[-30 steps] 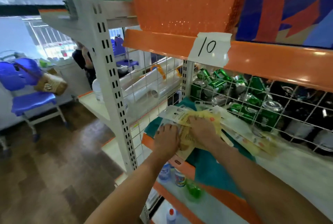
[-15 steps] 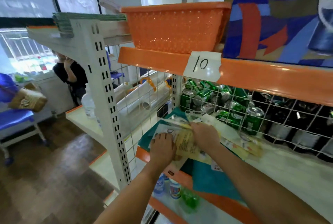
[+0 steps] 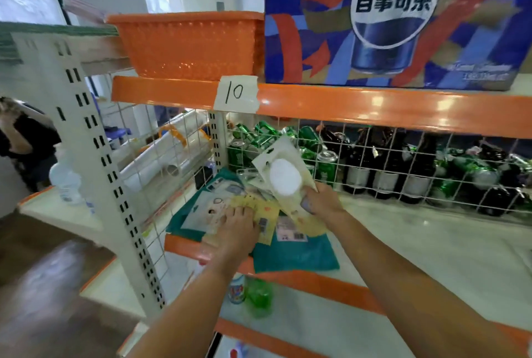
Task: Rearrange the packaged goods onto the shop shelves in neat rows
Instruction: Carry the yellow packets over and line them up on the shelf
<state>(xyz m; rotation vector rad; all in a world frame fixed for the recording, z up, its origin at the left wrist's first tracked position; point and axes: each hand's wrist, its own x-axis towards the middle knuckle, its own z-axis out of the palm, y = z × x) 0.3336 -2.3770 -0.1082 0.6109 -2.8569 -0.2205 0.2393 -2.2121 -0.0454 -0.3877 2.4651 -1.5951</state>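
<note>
Right hand (image 3: pixel 319 202): pinching white round-pad packet (image 3: pixel 283 176), tilted up just right of flat-packet pile (image 3: pixel 230 207), probably to re-lay | left hand (image 3: pixel 239 228): flat, fingers straight, pinning pile down | pile: below tape label 10 (image 3: pixel 236 93), on teal cloth (image 3: pixel 296 254).

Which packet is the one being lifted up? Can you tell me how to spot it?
Find the orange shelf edge with the paper label "10". Just below it, in front of the wire grid and green cans, the right hand holds up a flat packet. It alone stands tilted above the pile, with a big white round pad showing; the yellow packets lie flat under the left hand.
</note>
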